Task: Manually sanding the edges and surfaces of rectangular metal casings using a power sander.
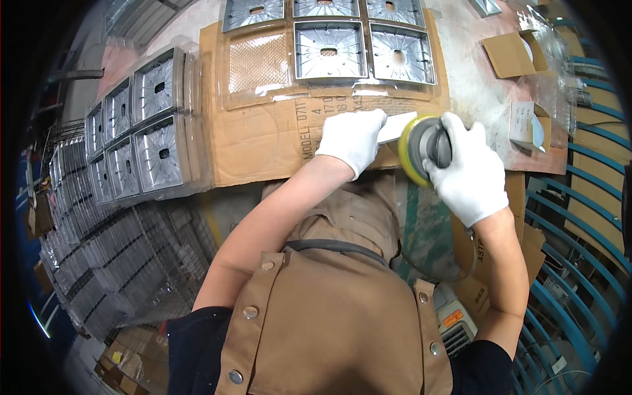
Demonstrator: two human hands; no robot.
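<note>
My left hand (352,139), in a white glove, is closed on a pale, flat-sided piece (397,127) above the front of the cardboard. Glove and sander hide much of that piece, so its full shape does not show. A white glove also covers my right hand (471,168), which is wrapped round a disc sander (428,150) with a dark body and a yellow-green rim. The sander is tilted on edge, its pad side toward the pale piece; whether they touch I cannot tell. A thin cord or hose (474,253) hangs below my right wrist.
A clear plastic tray (253,99) of square metal castings (329,51) lies on the cardboard sheet (243,155), one pocket bare. Another filled tray (158,155) stands left. Small open boxes (510,56) sit right, near blue rails (596,135). Stacked trays (125,250) stand lower left.
</note>
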